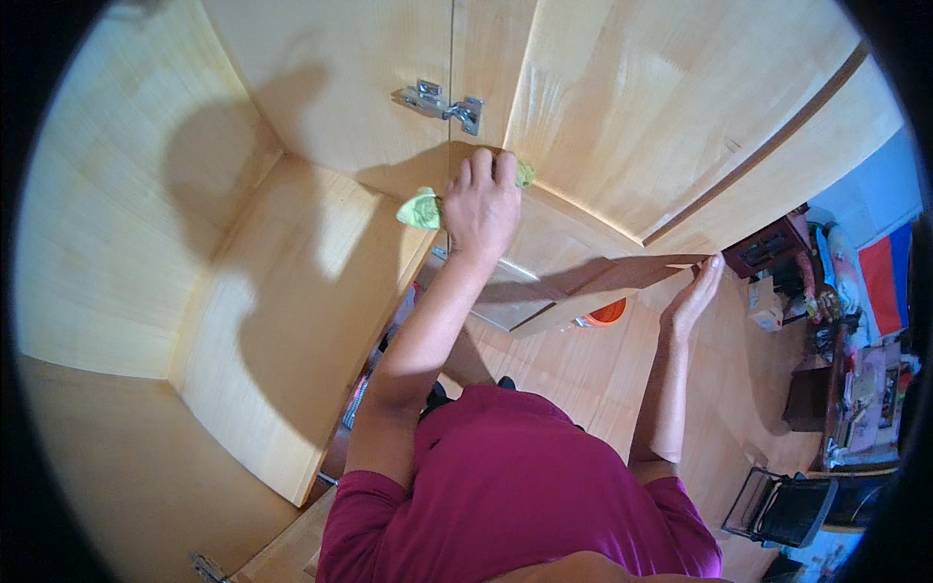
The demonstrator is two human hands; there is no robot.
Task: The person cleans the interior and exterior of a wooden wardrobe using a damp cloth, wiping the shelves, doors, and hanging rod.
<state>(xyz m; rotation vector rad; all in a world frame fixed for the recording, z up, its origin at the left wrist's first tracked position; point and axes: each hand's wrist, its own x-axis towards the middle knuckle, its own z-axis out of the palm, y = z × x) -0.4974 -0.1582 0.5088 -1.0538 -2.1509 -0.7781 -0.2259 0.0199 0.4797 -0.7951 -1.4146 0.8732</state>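
Note:
My left hand (482,200) is closed around a crumpled light-green cloth (420,209), whose ends stick out on both sides of the fingers. It presses near the hinged side of an opened wooden cabinet door (612,109), below a metal hinge (441,104). At the lower free edge of that door, my right hand (692,295) is set with straight fingers along the wood. Whether its thumb grips the door is hidden. To the left lies the cabinet's inside, with a pale wooden shelf board (284,291) in shadow and light.
A lower cabinet door (503,291) stands open beneath. An orange bucket (606,313) is on the wood-look floor (583,372). On the right are a folding chair (791,506), a cluttered table (867,408) and a cardboard box (765,302). Another hinge (206,567) shows at bottom left.

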